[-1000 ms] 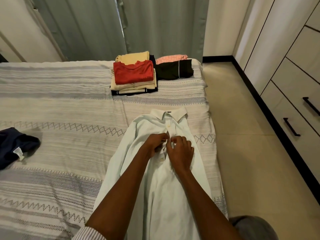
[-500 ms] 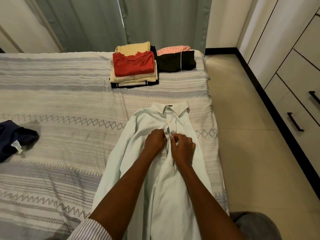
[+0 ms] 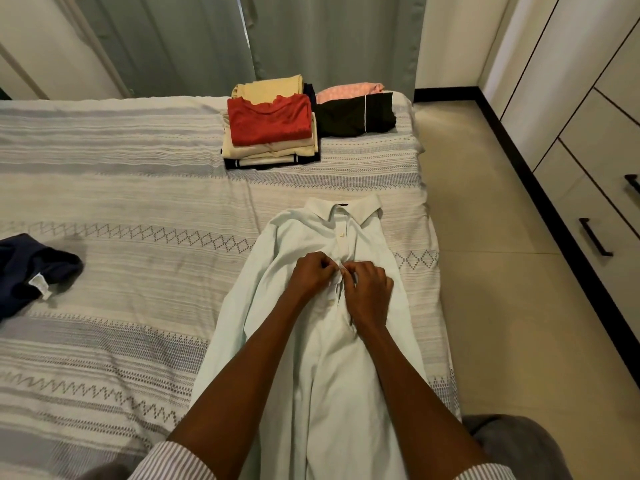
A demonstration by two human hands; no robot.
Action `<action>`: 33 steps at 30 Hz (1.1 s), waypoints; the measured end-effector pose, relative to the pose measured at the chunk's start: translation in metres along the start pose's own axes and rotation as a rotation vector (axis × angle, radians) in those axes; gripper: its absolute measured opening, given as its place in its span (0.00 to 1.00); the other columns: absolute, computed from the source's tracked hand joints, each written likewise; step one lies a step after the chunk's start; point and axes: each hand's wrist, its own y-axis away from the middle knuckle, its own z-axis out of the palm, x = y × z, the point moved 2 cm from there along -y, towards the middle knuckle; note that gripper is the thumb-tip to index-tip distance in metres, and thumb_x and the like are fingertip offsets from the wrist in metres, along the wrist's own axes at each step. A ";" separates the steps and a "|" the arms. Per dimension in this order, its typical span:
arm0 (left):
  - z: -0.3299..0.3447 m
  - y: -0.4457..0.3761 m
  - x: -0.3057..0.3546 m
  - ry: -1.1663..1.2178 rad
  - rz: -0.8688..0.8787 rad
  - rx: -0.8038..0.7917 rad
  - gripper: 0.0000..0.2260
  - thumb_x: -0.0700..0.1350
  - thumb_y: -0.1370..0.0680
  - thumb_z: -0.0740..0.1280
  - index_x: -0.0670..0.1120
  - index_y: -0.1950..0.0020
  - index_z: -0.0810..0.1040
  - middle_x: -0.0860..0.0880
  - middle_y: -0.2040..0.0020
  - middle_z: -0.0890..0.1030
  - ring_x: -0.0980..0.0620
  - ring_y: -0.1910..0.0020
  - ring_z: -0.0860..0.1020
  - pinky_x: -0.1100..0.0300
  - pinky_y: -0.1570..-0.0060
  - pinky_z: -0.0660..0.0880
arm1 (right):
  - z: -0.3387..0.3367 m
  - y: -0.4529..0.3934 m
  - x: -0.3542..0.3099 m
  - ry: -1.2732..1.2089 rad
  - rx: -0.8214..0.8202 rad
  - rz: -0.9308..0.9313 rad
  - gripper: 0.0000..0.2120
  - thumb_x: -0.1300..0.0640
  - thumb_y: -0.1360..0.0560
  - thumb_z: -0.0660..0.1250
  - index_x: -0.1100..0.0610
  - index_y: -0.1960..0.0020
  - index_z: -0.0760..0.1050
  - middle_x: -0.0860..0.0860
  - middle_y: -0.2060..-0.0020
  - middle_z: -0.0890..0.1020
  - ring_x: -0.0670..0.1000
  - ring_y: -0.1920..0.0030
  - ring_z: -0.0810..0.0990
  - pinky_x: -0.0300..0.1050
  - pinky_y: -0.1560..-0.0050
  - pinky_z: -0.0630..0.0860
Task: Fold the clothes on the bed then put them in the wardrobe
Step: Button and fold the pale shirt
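Note:
A pale white button-up shirt [image 3: 311, 358] lies front up along the right side of the bed [image 3: 121, 202], collar away from me. My left hand [image 3: 311, 273] and my right hand [image 3: 369, 292] meet at the shirt's placket below the collar, each pinching the fabric edge at a button. A folded stack topped by a red top [image 3: 270, 121] sits at the far end of the bed, with a folded black garment [image 3: 355, 114] and a pink one [image 3: 348, 91] beside it. A dark navy garment [image 3: 31, 271] lies unfolded at the left.
The wardrobe [image 3: 588, 133] with drawers and black handles runs along the right wall, across a strip of tiled floor [image 3: 485, 271]. Grey-green curtains [image 3: 277, 39] hang behind the bed. A grey object [image 3: 512, 445] shows at the bottom right.
My hands stay together on the placket, shifting slightly toward the collar. The view has tilted a little.

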 end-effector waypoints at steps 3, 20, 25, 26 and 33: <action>0.001 0.001 0.001 0.020 -0.009 0.006 0.07 0.43 0.24 0.67 0.44 0.60 0.82 0.47 0.60 0.84 0.49 0.58 0.81 0.56 0.54 0.75 | -0.001 0.001 0.001 -0.051 -0.005 0.010 0.04 0.49 0.21 0.66 0.47 0.49 0.79 0.42 0.52 0.81 0.48 0.48 0.74 0.43 0.47 0.62; 0.006 0.004 -0.001 0.592 -0.174 -0.155 0.07 0.38 0.21 0.67 0.35 0.54 0.82 0.42 0.67 0.77 0.52 0.71 0.74 0.63 0.69 0.74 | 0.002 -0.005 0.009 -0.214 -0.067 0.059 0.06 0.49 0.24 0.70 0.46 0.47 0.80 0.42 0.50 0.84 0.47 0.48 0.79 0.45 0.45 0.65; 0.007 0.007 -0.002 0.585 -0.125 -0.163 0.13 0.47 0.23 0.71 0.36 0.53 0.84 0.45 0.67 0.78 0.56 0.72 0.75 0.64 0.67 0.75 | -0.002 -0.002 0.007 -0.190 -0.032 0.041 0.08 0.53 0.25 0.71 0.47 0.46 0.81 0.42 0.50 0.84 0.47 0.48 0.79 0.45 0.44 0.66; 0.009 0.007 -0.004 0.552 -0.106 -0.140 0.10 0.46 0.22 0.71 0.38 0.54 0.84 0.45 0.67 0.78 0.57 0.73 0.74 0.63 0.67 0.75 | -0.001 -0.001 0.007 -0.184 -0.030 0.044 0.07 0.53 0.25 0.71 0.47 0.46 0.81 0.42 0.50 0.84 0.47 0.48 0.79 0.44 0.44 0.66; 0.013 0.005 -0.005 0.509 -0.122 -0.107 0.09 0.44 0.20 0.68 0.43 0.56 0.84 0.49 0.70 0.79 0.58 0.75 0.74 0.65 0.71 0.72 | 0.004 0.003 0.013 -0.397 0.016 0.077 0.06 0.51 0.24 0.71 0.47 0.48 0.83 0.43 0.52 0.85 0.47 0.49 0.82 0.51 0.40 0.73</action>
